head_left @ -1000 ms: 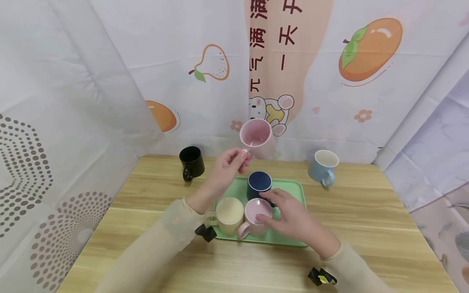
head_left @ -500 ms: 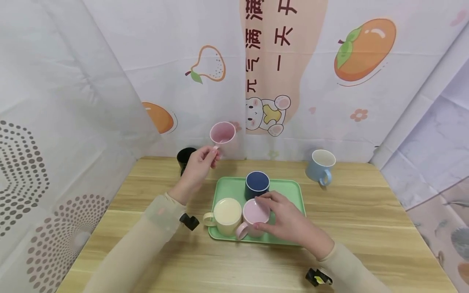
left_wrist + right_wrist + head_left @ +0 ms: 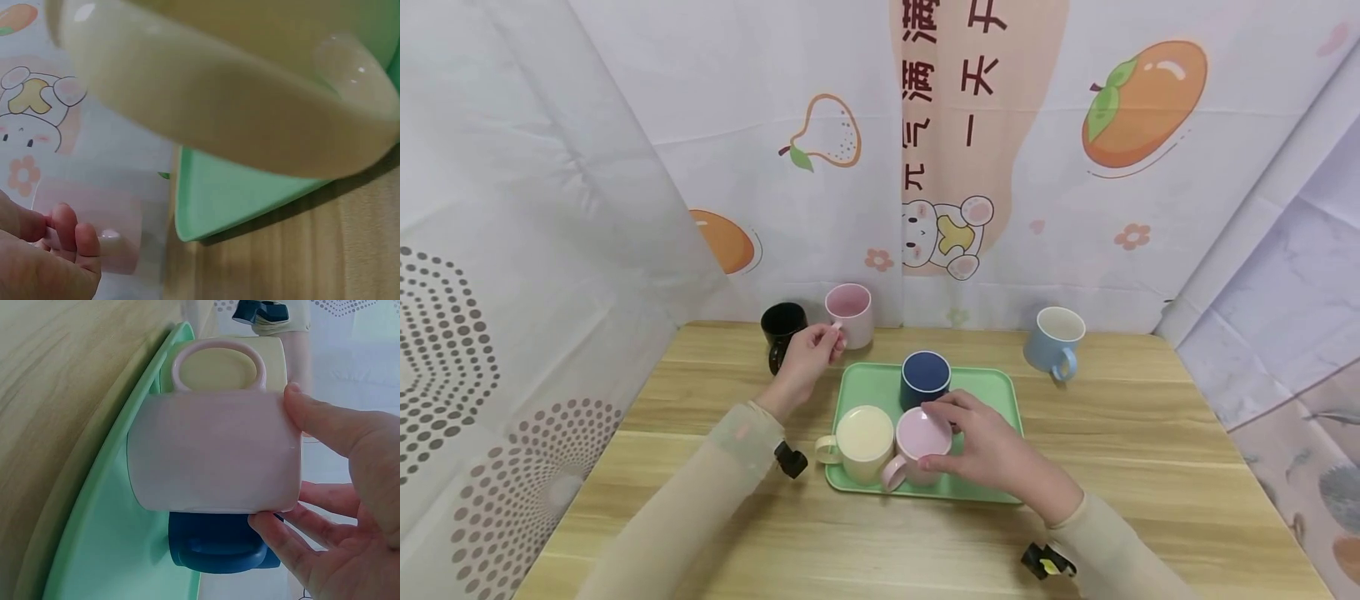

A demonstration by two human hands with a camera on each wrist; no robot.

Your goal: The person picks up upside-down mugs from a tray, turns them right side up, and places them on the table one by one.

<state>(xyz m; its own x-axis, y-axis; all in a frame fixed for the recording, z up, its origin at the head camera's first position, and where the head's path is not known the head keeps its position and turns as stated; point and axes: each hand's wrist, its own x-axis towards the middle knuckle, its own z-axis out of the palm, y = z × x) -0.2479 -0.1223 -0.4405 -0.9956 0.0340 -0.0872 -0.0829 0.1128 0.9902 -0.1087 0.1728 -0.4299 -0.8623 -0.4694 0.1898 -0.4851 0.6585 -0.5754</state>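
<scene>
A white cloth (image 3: 737,50) printed with fruit, flowers and dark red characters hangs behind everything, and in front of it spreads the wood-grained table (image 3: 880,550). On the table lies a green tray (image 3: 992,387), three mugs upright inside it.

My right hand (image 3: 988,442) reaches over the tray from the right, its thumb on one side of the front pink mug (image 3: 921,437) and a fingertip on the other, pinching it across the rim. My left hand (image 3: 805,358) stretches to the back, thumb and fingers pinched together on the handle of the rear pink mug (image 3: 853,321). That mug is upright beyond the tray, close to the cloth; I cannot tell whether its base touches the wood.

The front pink mug sits near the tray's front edge, its handle angled towards me and leftward. Just left of it is the yellow mug (image 3: 867,446), its handle over the tray's left rim. The navy mug (image 3: 922,379) stands behind the front pink one. On the wood, the black mug (image 3: 782,325) is just left of the rear pink mug, partly behind my left hand, and the light blue mug (image 3: 1052,337) stands well apart at the back right.

Smallest are the black fittings (image 3: 791,459) at my wrists.
</scene>
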